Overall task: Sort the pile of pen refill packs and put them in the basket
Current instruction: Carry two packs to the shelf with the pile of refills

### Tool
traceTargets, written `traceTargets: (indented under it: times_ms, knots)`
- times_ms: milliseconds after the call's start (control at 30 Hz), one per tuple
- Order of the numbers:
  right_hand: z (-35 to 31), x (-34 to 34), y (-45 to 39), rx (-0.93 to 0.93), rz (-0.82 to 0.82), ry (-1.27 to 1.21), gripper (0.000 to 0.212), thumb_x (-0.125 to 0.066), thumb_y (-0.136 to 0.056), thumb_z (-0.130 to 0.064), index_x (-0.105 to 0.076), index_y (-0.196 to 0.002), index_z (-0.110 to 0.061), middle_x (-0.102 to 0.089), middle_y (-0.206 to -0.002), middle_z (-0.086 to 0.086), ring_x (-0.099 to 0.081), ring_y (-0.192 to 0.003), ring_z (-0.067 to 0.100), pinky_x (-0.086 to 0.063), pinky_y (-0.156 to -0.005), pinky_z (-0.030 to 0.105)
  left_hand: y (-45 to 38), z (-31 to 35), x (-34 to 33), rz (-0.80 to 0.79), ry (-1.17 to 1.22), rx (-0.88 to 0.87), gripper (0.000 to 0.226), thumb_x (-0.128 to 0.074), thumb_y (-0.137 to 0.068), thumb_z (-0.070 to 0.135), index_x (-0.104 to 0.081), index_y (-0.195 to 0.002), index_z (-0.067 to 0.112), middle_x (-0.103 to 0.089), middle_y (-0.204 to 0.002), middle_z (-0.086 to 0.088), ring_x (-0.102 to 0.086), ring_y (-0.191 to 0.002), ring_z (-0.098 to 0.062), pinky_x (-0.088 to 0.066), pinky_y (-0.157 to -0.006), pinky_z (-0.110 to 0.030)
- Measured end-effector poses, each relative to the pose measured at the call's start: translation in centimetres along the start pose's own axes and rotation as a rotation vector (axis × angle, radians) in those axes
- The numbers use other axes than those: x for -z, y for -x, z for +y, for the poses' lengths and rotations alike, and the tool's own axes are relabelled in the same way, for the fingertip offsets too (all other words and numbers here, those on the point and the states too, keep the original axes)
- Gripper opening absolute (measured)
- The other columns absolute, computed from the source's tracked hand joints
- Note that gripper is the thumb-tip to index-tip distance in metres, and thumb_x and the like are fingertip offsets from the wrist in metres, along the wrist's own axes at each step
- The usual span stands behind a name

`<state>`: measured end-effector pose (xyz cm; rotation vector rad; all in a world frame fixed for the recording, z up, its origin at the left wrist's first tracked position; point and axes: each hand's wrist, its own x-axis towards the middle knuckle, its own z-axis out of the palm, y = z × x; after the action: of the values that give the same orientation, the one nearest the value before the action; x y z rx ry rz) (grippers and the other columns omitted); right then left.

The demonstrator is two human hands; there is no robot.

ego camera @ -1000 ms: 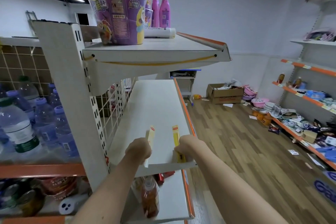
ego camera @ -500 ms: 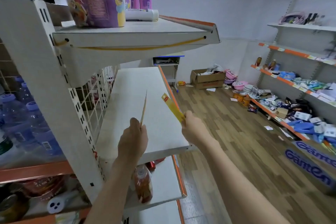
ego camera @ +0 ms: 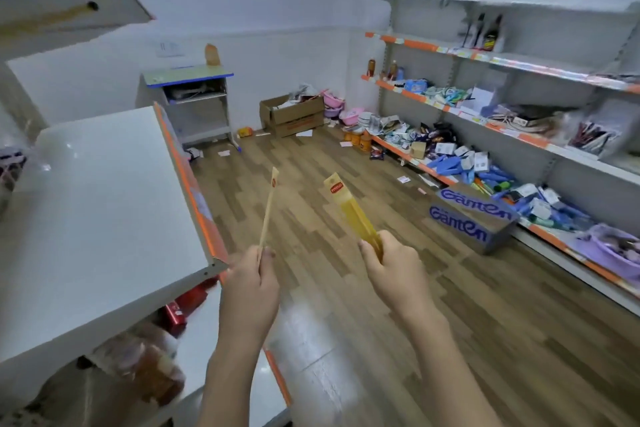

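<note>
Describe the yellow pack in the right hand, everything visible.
The yellow pack is a long, narrow, translucent sleeve, apparently plastic, with a rounded header bearing a red label; the text is unreadable. Lengthwise ridges suggest refills inside. It tilts up and to the left, in the air above the wood floor. The right hand grips its lower end, hiding that part. Nothing else touches it.

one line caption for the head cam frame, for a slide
Each hand, left hand and right hand, grips one yellow refill pack, thin pack and wider pack, over the shop's wooden floor.
</note>
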<state>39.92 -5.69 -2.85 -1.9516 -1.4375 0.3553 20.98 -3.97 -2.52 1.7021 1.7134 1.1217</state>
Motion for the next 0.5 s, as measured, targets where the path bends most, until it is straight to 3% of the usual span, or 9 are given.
traceTargets:
  times_ms: [167, 500]
  knots:
    - [7.0, 5.8, -5.3, -0.106, 0.08, 0.026, 0.033, -0.046, -0.092, -0.045, -0.055, -0.074, -0.019, -0.061, -0.066, 0.004, -0.06, -0.063, 0.025, -0.054, -0.06, 0.044, -2.1, 5.5, -8.4, -0.032, 0.019, -0.041, 0.028, -0.039, -0.097, 0.024, -0.058, -0.086, 0.005, -0.048, -0.058, -0.004, -0.053, -0.068, -0.031, -0.039, -0.061, -0.037]
    - [17.3, 14.6, -13.2, -0.177, 0.196, -0.003, 0.029, -0.048, -0.094, -0.038, -0.058, -0.075, -0.019, -0.06, -0.063, 0.0, -0.058, -0.057, 0.015, -0.045, -0.049, 0.028, -6.2, 13.7, -22.4, -0.145, 0.032, -0.134, 0.027, -0.043, -0.094, 0.022, -0.058, -0.082, 0.003, -0.049, -0.055, -0.006, -0.047, -0.057, -0.026, -0.036, -0.055, -0.035]
